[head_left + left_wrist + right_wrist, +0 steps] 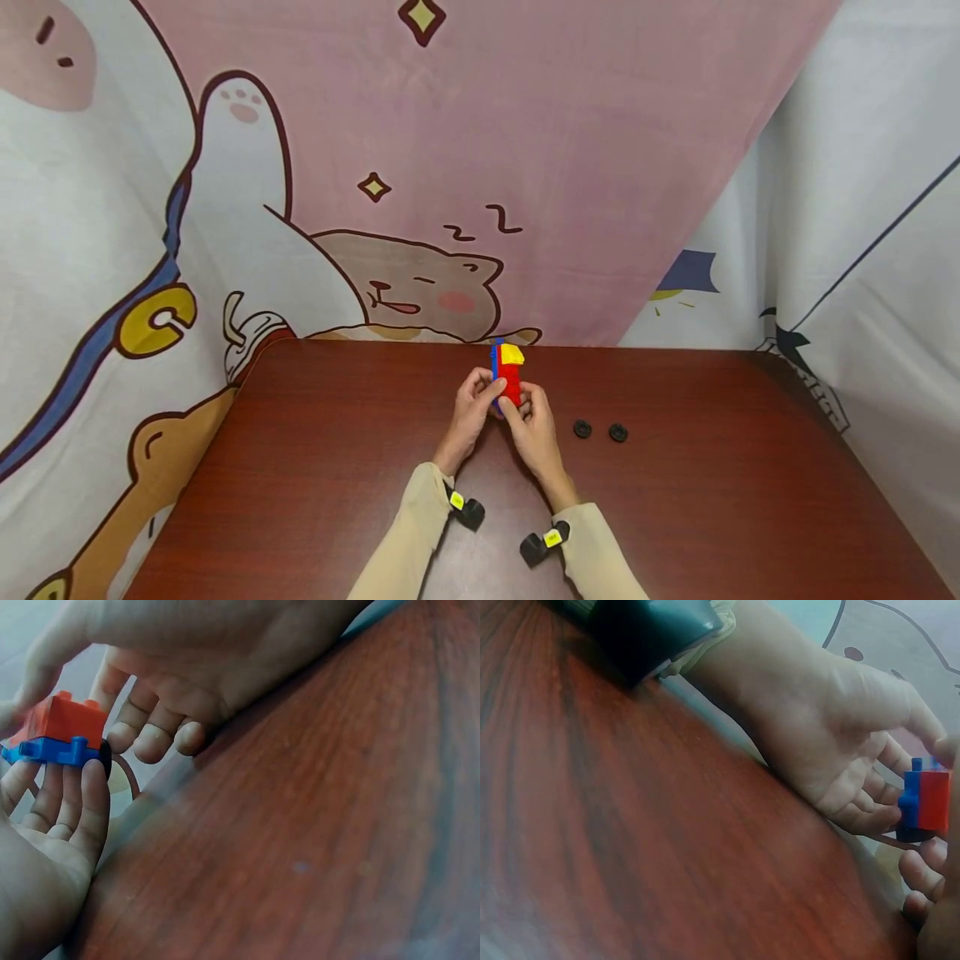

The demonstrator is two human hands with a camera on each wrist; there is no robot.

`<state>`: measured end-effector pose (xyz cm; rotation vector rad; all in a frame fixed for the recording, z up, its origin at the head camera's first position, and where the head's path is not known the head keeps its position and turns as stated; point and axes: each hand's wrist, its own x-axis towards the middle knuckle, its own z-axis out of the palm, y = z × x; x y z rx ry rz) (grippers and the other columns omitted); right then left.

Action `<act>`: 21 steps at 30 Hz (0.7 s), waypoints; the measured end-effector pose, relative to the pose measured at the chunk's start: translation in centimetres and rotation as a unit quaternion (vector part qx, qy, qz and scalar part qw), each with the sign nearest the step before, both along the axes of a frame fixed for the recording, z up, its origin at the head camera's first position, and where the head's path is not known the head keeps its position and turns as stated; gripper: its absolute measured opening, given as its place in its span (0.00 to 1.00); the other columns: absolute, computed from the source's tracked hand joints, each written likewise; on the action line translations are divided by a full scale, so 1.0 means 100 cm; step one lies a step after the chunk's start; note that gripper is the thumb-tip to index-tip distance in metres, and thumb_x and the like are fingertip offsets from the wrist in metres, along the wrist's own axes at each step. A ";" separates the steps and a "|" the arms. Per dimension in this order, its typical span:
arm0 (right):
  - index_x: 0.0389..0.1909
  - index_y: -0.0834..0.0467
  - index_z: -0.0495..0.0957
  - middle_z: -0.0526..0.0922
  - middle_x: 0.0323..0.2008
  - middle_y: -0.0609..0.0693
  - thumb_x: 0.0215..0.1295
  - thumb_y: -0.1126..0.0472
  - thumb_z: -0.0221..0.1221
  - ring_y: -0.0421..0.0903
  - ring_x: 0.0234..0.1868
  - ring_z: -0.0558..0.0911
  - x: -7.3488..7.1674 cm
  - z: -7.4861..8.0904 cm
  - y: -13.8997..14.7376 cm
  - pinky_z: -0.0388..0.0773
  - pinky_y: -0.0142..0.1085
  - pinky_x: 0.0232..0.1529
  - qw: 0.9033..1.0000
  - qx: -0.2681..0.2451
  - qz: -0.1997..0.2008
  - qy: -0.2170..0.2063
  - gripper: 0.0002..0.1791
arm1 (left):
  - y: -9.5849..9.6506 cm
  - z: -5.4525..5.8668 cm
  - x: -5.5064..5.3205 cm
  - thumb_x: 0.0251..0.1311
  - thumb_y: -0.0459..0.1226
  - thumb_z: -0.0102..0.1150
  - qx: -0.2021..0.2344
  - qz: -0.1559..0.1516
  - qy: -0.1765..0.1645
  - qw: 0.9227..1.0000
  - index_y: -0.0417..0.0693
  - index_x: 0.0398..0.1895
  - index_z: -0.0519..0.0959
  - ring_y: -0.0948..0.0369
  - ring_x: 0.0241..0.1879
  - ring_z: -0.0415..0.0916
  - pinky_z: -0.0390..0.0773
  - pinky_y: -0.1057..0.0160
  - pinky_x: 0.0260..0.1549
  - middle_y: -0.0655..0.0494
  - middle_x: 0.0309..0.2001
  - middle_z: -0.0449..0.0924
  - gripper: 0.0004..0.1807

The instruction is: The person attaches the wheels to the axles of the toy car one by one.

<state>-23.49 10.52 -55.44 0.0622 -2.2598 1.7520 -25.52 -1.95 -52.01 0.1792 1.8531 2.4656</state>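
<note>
Both hands hold one small building-block toy (509, 385) above the table, one from each side. It has a blue base (52, 751), red studded bricks (75, 720) on it and a yellow brick (512, 355) at its far end. A black round part (915, 835) shows at the base's edge. My left hand (470, 414) grips the left side, its thumb on the red bricks. From the right, my right hand (534, 429) holds the near end between thumb and fingers. Parts of the toy are hidden behind the fingers.
Two black toy wheels (600, 431) is how the pair of small dark rings looks, lying apart on the brown table (712, 492) right of my right hand. Behind the table hangs a printed cloth (600, 167). Each wrist wears a black camera (470, 513).
</note>
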 end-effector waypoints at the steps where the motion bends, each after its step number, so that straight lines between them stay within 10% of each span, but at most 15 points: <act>1: 0.56 0.67 0.72 0.76 0.38 0.59 0.67 0.61 0.63 0.44 0.28 0.72 -0.001 -0.001 0.000 0.67 0.26 0.28 1.000 -0.001 -0.008 -0.001 0.22 | 0.000 0.000 0.000 0.71 0.32 0.50 0.005 -0.002 0.000 1.000 0.20 0.47 0.67 0.66 0.26 0.72 0.75 0.64 0.25 0.57 0.29 0.74 0.16; 7: 0.51 0.66 0.75 0.77 0.32 0.54 0.67 0.61 0.61 0.37 0.26 0.71 -0.003 -0.003 0.000 0.68 0.26 0.26 0.998 -0.026 -0.053 -0.024 0.16 | -0.001 0.000 0.000 0.71 0.31 0.45 0.033 0.007 -0.003 0.999 0.18 0.51 0.67 0.58 0.31 0.69 0.72 0.65 0.23 0.50 0.33 0.73 0.18; 14: 0.52 0.69 0.74 0.77 0.31 0.52 0.68 0.69 0.53 0.39 0.26 0.76 0.000 0.003 0.002 0.76 0.30 0.29 0.993 -0.105 -0.028 -0.045 0.14 | 0.000 0.002 0.002 0.71 0.32 0.50 -0.018 -0.020 0.011 1.000 0.25 0.58 0.72 0.65 0.41 0.78 0.78 0.60 0.44 0.42 0.49 0.80 0.19; 21: 0.50 0.71 0.75 0.78 0.29 0.55 0.66 0.70 0.51 0.46 0.28 0.77 0.017 0.035 0.000 0.75 0.30 0.30 0.996 -0.077 -0.001 -0.034 0.14 | 0.000 -0.011 -0.005 0.69 0.32 0.54 -0.052 -0.055 0.015 0.997 0.27 0.57 0.75 0.62 0.30 0.77 0.80 0.64 0.34 0.56 0.40 0.80 0.18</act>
